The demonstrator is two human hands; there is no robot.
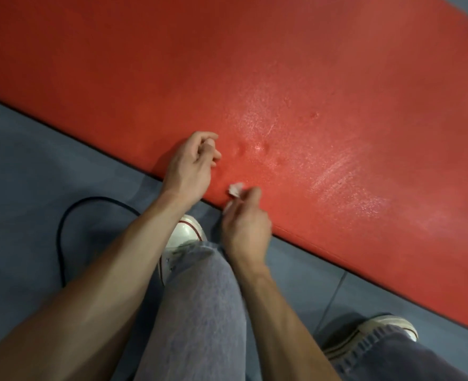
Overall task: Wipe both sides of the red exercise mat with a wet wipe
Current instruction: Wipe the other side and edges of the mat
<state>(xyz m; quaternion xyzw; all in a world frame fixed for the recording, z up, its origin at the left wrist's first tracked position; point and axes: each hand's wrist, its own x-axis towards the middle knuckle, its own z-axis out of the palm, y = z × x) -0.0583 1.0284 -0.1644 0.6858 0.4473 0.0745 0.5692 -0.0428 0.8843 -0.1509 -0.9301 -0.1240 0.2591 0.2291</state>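
Head view, only one supplied.

Red exercise mat (254, 64) lies flat on blue-grey floor (35, 160); long axis runs diagonally, upper left to lower right. Near edge crosses directly ahead of the person. Wet sheen & streaks visible on surface to the right of both hands; left stretch looks dull, prob. not yet wiped (judgement). A few small dents in surface near centre.

Right hand (245, 229): fingers curled round a crumpled wet wipe (235, 189), pinching it. Wipe sits just over the mat's near edge; contact w/ surface can't be confirmed, some motion blur.

Left hand (191, 163): over the near edge, just left of the wipe, fingers loosely curled, nothing held. Whether it rests on the mat or hovers: can't tell.

Key relation: mat extends away from & to both sides of the hands. Right hand carries the wipe, so is the working hand; unwiped area lies to its left & farther up. Left hand is nearer the edge for any later lift/flip.

Status (judgement): top side part done; underside not started.

Other: black cable (62, 243) looped on floor at left; white sneakers (183, 243) & grey trousers (199, 312) in foreground.
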